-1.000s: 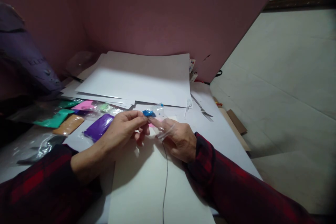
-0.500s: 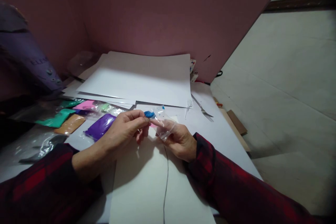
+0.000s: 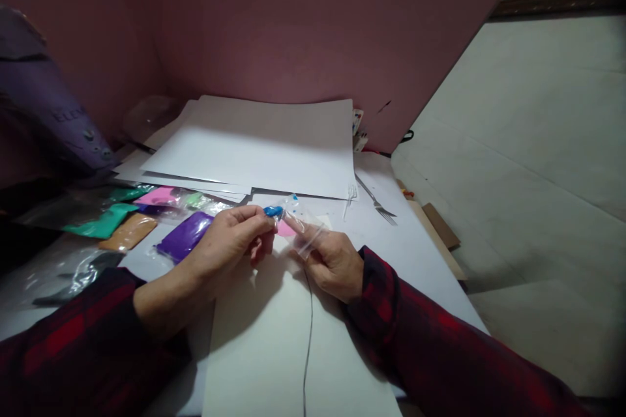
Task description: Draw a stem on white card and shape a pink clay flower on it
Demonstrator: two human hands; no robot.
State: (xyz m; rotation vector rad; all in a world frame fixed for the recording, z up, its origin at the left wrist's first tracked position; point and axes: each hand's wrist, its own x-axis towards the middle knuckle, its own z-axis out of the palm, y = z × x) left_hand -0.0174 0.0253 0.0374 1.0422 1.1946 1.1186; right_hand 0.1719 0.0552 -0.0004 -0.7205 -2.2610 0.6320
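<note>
My left hand (image 3: 235, 234) is closed, its thumb and forefinger pinching a small lump of blue modelling clay (image 3: 272, 211). Facing it, my right hand (image 3: 337, 264) grips a clear plastic bag (image 3: 312, 242), with a finger reaching toward the blue clay. Specks of blue cling to the bag's far end. Behind the hands a pink shape (image 3: 285, 228) shows in part. Under both hands lies a white sheet (image 3: 259, 345) with a dark line running down it. A packet of purple clay (image 3: 186, 236) rests beside my left wrist.
Several packets lie at the left, among them green (image 3: 104, 221), orange (image 3: 128, 230) and pink (image 3: 159, 196). Large white sheets (image 3: 259, 143) are stacked toward the wall. A metal fork (image 3: 375, 199) and a clear plastic fork (image 3: 350, 199) lie right of centre. A purple container (image 3: 53, 98) stands far left.
The fingers and the bag have shifted slightly; the blue lump looks narrower between them. More of the pink shape shows. The whole view has moved a little.
</note>
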